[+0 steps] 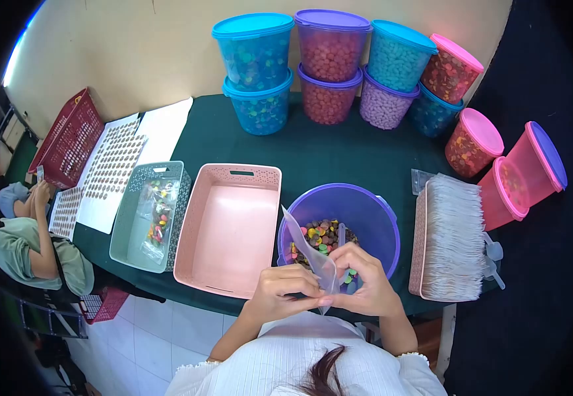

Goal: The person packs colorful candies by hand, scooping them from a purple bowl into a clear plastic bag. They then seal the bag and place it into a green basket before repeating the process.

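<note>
My left hand [287, 290] is closed on the lower left edge of a see-through plastic bag [307, 247]. Pinched at the bag's other edge is my right hand [360, 278], its thumb close to my left fingers. The bag stands tilted over the near side of a purple tub [386, 228]. Inside the tub lie colourful round candies [319, 234], yellow, green, red and brown, partly hidden by the bag and hands. A pale scoop handle [342, 233] sticks up among them.
Left of the tub are a pink basket [228, 231] and a grey-green basket [128, 228] holding filled bags [159, 221]. Right, a basket is packed with flat bags [454, 237], beside plastic scoops [494, 251]. Lidded candy tubs [329, 56] line the back. Another person [32, 254] works at left near sticker sheets [111, 162].
</note>
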{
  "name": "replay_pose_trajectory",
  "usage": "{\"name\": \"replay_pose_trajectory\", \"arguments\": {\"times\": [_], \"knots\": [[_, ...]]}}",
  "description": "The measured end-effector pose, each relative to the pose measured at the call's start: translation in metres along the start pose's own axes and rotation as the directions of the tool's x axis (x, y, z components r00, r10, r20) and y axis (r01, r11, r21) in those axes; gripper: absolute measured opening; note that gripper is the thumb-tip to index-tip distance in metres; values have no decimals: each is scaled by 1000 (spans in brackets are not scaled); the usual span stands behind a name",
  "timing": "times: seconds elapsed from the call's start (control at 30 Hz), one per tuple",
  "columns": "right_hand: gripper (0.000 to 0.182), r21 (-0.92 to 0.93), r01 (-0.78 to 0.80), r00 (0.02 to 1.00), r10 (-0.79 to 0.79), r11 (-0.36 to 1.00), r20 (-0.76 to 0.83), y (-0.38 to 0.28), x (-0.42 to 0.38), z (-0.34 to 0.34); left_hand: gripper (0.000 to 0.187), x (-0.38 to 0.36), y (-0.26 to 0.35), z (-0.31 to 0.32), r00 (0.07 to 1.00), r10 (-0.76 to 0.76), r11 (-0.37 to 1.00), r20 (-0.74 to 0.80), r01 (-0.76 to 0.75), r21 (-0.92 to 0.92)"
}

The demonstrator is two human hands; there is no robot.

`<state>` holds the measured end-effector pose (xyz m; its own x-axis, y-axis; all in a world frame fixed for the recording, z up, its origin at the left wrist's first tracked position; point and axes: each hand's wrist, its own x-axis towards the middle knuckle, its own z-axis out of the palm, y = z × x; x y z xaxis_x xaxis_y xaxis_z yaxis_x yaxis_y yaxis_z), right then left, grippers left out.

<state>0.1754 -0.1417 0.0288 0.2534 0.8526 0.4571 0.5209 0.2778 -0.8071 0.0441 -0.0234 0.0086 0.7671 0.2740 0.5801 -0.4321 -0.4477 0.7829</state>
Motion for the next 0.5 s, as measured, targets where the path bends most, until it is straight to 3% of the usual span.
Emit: {"name": "replay_pose_trajectory", "arguments": {"times": [0.07,0.13,0.2,0.27,0.3,0.37,0.4,0.43,0.5], "knots": [[35,188,-87,991,66,978,114,9,-8,-2,13,-2,-1,0,998,-9,1000,60,11,-27],[33,196,-123,988,101,973,116,5,-10,-4,14,-3,-1,0,992,-45,995,115,54,-82],[31,205,-157,984,135,966,119,0,-13,-7,15,-3,-2,-2,997,-45,994,59,50,-99],[24,129,-311,950,308,942,40,-6,-16,-8,17,-5,-5,-3,998,-57,992,-27,54,-112],[24,129,-310,951,308,942,42,-9,-17,-6,17,-4,-2,-3,998,-58,992,-28,54,-111],[19,-5,-229,964,226,973,-139,-13,-16,0,17,1,7,-2,1000,1,999,-31,-2,-37],[19,-4,-228,965,225,974,-137,-12,-18,-1,16,-1,4,-5,990,128,992,-57,-127,28],[19,42,-220,949,223,975,-222,-9,-21,-4,16,-1,4,-8,990,128,992,-59,-127,29],[19,87,-208,927,224,974,-300,-8,-29,-10,21,3,3,-12,838,279,912,-469,-78,403]]}}
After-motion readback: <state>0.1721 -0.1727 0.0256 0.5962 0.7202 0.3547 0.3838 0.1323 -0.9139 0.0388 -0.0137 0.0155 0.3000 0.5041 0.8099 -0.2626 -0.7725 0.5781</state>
